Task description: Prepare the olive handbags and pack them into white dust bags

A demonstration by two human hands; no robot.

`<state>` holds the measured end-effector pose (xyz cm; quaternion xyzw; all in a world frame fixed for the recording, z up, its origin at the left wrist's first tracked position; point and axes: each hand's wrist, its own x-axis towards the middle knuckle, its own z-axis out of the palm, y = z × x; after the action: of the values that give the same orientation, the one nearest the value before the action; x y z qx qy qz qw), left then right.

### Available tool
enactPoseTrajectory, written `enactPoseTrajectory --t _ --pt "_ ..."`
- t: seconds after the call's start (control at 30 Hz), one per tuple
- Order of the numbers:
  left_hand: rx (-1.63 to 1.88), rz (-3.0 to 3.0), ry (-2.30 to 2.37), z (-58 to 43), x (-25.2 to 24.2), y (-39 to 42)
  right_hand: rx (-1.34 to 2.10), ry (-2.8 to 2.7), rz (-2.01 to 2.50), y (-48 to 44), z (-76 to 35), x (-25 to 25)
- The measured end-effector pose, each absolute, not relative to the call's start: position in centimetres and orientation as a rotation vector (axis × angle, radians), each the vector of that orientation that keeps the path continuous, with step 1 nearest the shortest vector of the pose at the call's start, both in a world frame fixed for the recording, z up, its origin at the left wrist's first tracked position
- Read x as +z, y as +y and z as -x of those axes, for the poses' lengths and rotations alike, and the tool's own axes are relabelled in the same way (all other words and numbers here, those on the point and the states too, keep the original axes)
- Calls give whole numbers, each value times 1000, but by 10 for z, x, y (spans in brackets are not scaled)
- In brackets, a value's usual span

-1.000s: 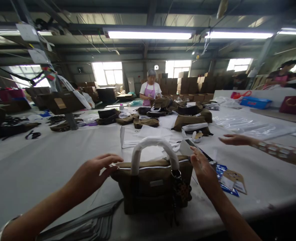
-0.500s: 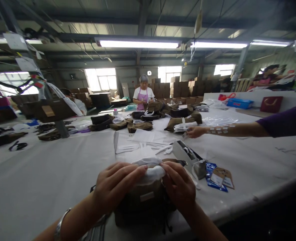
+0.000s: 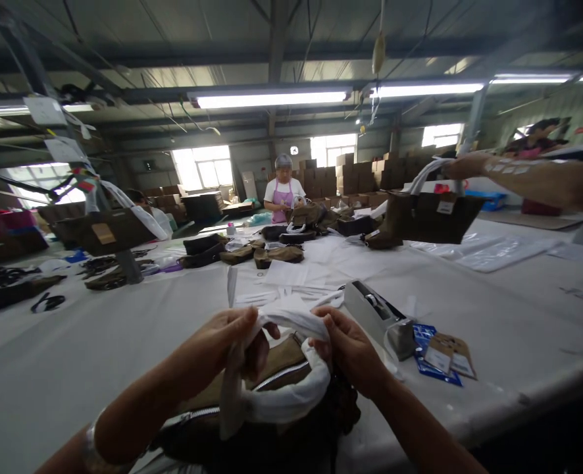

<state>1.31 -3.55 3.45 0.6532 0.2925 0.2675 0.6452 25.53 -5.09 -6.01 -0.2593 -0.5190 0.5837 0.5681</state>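
A brown handbag (image 3: 276, 359) with a silver zip lies tilted toward me at the table's near edge. Its handles are wrapped in white paper (image 3: 281, 401). My left hand (image 3: 225, 342) pinches the wrapped handle on the left side. My right hand (image 3: 348, 345) grips the same white wrapping on the right, fingers curled round it. Both hands are closed on the wrapping just above the bag's zip.
A grey tape dispenser (image 3: 378, 316) and blue and brown tags (image 3: 442, 352) lie right of the bag. A co-worker's arm (image 3: 533, 181) at right lifts another brown bag (image 3: 430, 217). More bags (image 3: 276, 253) and white sheets (image 3: 291, 273) lie mid-table. A person in an apron (image 3: 282, 194) stands far off.
The bag has tipped toward me and its wrapped handles are pulled up and apart between my hands. The co-worker's arm has lifted a brown bag off the table at right.
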Motion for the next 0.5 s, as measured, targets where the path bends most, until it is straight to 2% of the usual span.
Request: enactPoseTrajectory --t 0.27,0.4,0.5 --pt "633 -2098 958 -15 51 -66 411 -1660 647 -75 -237 -72" --pt "735 -2229 1233 -20 45 -79 286 -1613 775 -63 -220 -60" --pt "697 -2176 1363 -17 38 -76 408 -1693 732 -57 -220 -43"
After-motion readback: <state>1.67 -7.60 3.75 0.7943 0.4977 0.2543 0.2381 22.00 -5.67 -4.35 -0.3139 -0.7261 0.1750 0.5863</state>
